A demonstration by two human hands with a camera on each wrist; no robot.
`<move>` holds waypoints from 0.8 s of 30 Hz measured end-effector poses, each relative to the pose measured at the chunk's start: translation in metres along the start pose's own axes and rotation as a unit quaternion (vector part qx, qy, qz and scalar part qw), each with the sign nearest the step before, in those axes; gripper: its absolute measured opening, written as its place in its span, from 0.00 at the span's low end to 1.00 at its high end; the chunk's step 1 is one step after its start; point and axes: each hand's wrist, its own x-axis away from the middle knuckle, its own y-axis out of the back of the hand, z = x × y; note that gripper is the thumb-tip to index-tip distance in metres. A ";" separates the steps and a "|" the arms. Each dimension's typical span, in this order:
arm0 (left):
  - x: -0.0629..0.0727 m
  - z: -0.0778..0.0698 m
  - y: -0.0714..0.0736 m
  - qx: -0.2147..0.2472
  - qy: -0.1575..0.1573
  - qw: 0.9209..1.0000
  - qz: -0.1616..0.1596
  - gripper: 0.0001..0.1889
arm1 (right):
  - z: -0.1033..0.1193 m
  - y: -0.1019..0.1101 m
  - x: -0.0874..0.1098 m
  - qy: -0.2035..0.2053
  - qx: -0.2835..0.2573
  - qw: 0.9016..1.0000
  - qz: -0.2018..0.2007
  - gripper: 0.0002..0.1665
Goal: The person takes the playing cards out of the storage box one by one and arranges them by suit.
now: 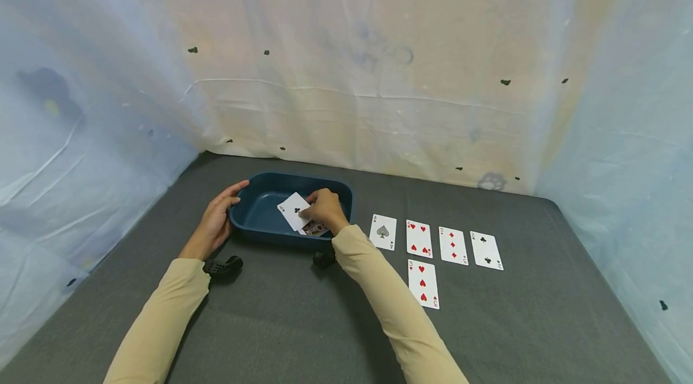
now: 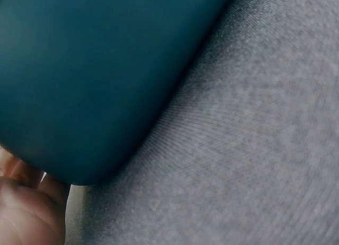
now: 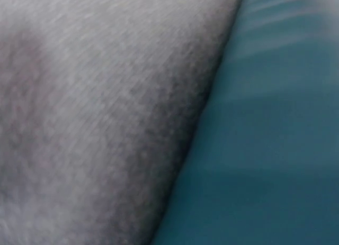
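Presently, through the head camera, I see a person's right hand pinching an ace of clubs between thumb and fingers. The card juts out to that hand's left, partly covering a face card just below the fingers; both are inside a dark blue tray. At the tray's far end from the right hand, the left hand touches the rim, fingers extended and relaxed; my left wrist view shows them against the outer wall, tips hidden. Right of the right hand, on the gray table, an ace of spades, nearest it, begins a row with a four of hearts, three of diamonds and two of clubs. A three of hearts lies below the four, beside the right sleeve.
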 end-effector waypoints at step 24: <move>-0.001 0.000 0.001 0.023 -0.010 0.999 0.033 0.24 | 0.005 0.006 0.003 -0.023 -0.134 0.990 -0.029 0.08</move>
